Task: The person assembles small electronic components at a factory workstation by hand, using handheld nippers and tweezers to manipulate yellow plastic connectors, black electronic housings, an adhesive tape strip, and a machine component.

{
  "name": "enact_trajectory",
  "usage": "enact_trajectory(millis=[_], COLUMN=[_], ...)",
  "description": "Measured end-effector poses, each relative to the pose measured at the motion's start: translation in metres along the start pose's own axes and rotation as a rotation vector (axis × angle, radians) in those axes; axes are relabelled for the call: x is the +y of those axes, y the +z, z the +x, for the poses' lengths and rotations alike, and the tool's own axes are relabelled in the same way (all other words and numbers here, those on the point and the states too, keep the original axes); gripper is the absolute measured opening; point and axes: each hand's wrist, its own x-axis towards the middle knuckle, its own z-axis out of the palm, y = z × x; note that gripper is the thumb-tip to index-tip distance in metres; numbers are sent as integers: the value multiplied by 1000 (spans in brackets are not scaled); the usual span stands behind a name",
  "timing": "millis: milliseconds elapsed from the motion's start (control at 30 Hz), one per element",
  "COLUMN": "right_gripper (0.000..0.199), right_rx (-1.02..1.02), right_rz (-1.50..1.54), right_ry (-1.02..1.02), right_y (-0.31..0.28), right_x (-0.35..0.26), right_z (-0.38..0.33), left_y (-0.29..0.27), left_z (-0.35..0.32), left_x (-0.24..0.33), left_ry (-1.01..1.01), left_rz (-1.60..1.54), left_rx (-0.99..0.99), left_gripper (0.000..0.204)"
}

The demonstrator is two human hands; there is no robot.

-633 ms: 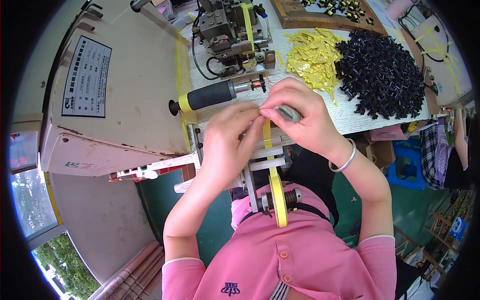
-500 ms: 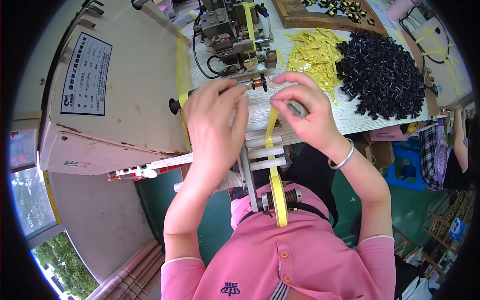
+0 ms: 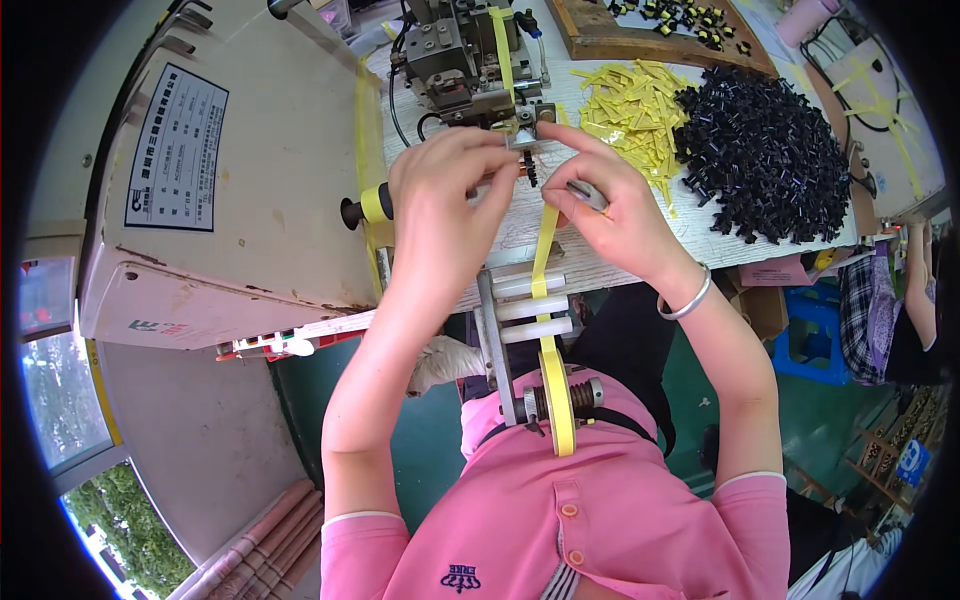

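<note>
Both hands have shifted up toward the small machine (image 3: 470, 55). Left hand (image 3: 440, 205) pinches something hidden behind its fingers; right hand (image 3: 610, 205) grips a grey tool. Between them runs the yellow tape (image 3: 545, 250). Left of them, a white rectangular label (image 3: 168, 148); beyond, a wooden tray (image 3: 650, 25) of small parts.

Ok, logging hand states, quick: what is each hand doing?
Left hand: fingers pinched at the small metal machine head.
Right hand: closed on a grey tool.

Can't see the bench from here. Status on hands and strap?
Both hands at the machine head: left hand, right hand pinching small part. Yellow strap running over white rollers. Nothing blocking.
</note>
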Motion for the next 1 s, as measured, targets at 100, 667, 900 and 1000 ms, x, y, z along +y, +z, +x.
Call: enact_trajectory(millis=[100,667,900,1000], right_gripper=[5,11,14,15], right_rx=[-30,-15,-82,-88], right_rz=[-80,-165,-105,-146], right_ry=[-93,25,264,284], right_y=[-1,7,6,6], right_x=[-2,-12,-20,-20], right_z=[2,46,51,52], left_y=[1,5,5,5], left_z=[-19,-21,-21,-21], left_x=[-3,-18,-17,-16], left_ry=[178,269,270,272], left_rz=[103,30,47,46], left_rx=[80,100,96,100], left_gripper=[13,15,15,14])
